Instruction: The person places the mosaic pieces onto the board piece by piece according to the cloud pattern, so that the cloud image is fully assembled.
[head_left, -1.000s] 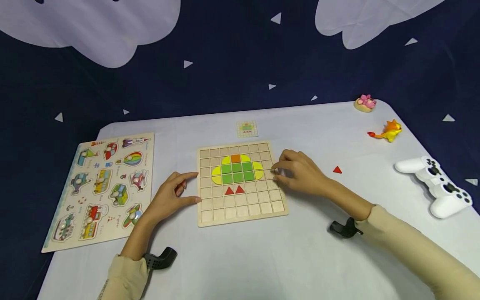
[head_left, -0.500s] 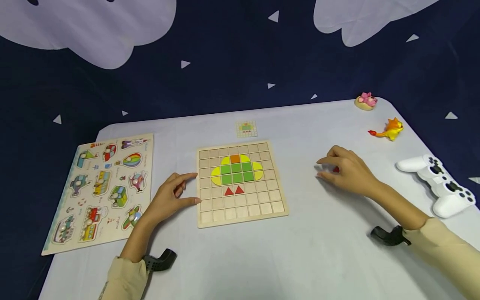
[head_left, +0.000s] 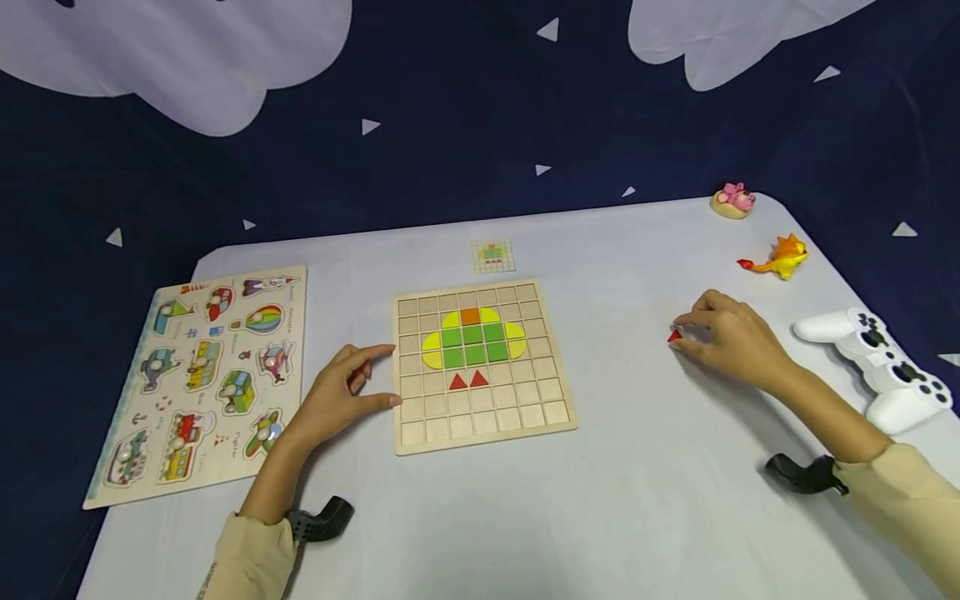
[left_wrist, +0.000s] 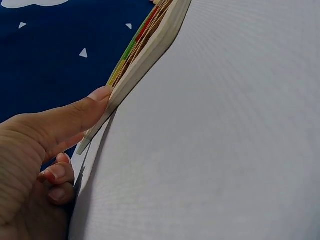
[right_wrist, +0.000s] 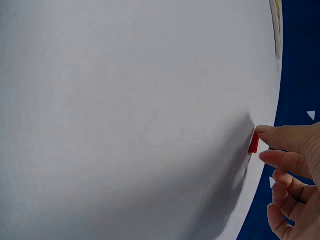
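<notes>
A square wooden grid board point(head_left: 525, 408) lies in the middle of the head view, with green squares, yellow rounded pieces, an orange square point(head_left: 470, 317) and two red triangles on it. My left hand point(head_left: 341, 396) touches its left edge, thumb and index finger spread apart along it. The left wrist view shows that thumb point(left_wrist: 95, 102) against the board's side point(left_wrist: 145, 62). Right of the board, my right hand point(head_left: 731, 337) has thumb and index fingertips around a loose red triangle point(head_left: 674, 337) at the table. The right wrist view shows the thumb touching the red triangle point(right_wrist: 254, 143).
A small pattern card point(head_left: 492, 256) lies behind the board. At left is a picture peg puzzle point(head_left: 217, 392). To the right are a white game controller point(head_left: 873, 367), an orange-yellow figurine point(head_left: 783, 257) and a pink figurine point(head_left: 732, 201). A white cloth point(head_left: 600, 500) covers the table.
My right hand has moved from the board's right edge rightward to the loose red triangle, and its fingers have closed in around it. My left hand has stayed at the board's left edge.
</notes>
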